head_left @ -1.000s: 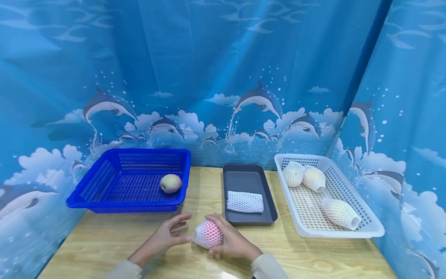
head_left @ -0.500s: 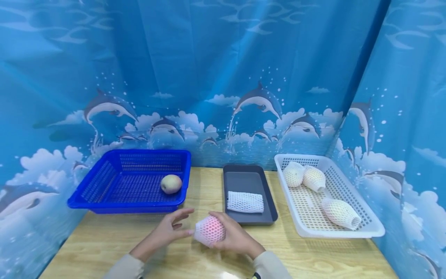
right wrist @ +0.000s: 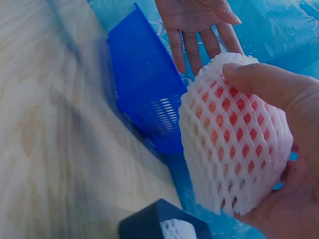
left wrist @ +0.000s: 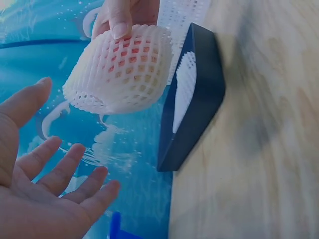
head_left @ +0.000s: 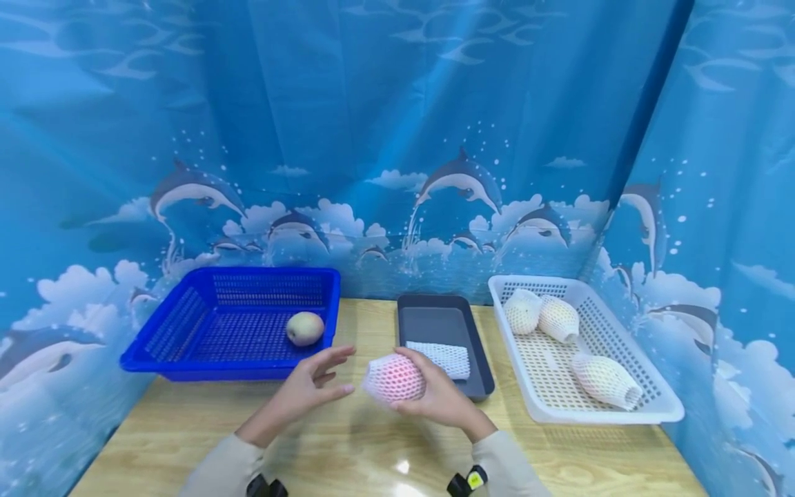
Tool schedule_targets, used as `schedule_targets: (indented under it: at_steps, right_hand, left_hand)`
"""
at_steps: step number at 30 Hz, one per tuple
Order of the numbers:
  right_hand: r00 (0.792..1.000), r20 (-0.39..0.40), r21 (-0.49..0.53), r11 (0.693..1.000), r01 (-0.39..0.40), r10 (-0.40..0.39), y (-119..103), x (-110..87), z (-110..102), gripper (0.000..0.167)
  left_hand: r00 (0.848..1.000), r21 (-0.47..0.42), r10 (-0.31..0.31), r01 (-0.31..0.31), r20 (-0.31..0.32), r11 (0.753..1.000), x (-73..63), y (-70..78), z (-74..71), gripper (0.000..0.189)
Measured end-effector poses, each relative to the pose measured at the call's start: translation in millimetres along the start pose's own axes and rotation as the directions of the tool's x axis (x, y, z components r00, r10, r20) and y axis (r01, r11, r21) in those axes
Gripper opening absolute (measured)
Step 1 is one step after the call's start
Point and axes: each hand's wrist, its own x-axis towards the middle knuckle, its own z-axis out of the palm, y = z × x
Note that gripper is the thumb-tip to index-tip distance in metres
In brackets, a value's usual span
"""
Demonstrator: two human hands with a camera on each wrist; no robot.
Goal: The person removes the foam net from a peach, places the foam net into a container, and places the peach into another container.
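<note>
My right hand [head_left: 444, 397] holds an apple in a white foam net [head_left: 394, 379] above the table, with reddish skin showing through the mesh. In the right wrist view the thumb lies along the netted apple [right wrist: 232, 142], and the other fingers are mostly hidden behind it. My left hand [head_left: 304, 393] is at the apple's left with a gap between them. Its fingers are spread and hold nothing, as the left wrist view shows of the left hand [left wrist: 55, 184]. A flat white foam net [head_left: 452, 360] lies in the dark grey tray [head_left: 435, 317], partly behind the right hand.
A blue basket [head_left: 226, 366] at the left holds one bare apple [head_left: 305, 328]. At the right, a white basket [head_left: 518, 373] contains several netted fruits [head_left: 605, 381]. A curtain printed with dolphins [head_left: 366, 138] stands behind the wooden table [head_left: 348, 462].
My right hand has raised the netted apple and carried it to the right, toward the tray. The left hand has moved slightly up and right, and the gap between it and the apple has widened.
</note>
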Motion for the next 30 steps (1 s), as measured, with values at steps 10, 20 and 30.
schedule_targets:
  at_steps: [10, 20, 30]
  right_hand:
    - [1.0, -0.012, 0.027, 0.999, -0.02, 0.021, -4.5, 3.6, -17.3, 0.089]
    - [0.999, -0.026, 0.01, 0.999, -0.034, 0.035, -12.3, 6.2, -29.9, 0.087]
    - [0.999, -0.014, 0.008, 0.999, -0.05, 0.05, -17.1, 7.9, -31.1, 0.087]
  left_hand:
    - [0.998, -0.076, -0.028, 0.023, -0.055, 0.997, 11.8, 18.9, 1.2, 0.051]
    - [0.997, -0.135, -0.074, 0.069, -0.031, 0.988, 18.5, 32.5, 4.9, 0.042]
    - [0.997, -0.124, -0.067, 0.073, 0.045, 0.99, 23.5, 40.2, 10.1, 0.037]
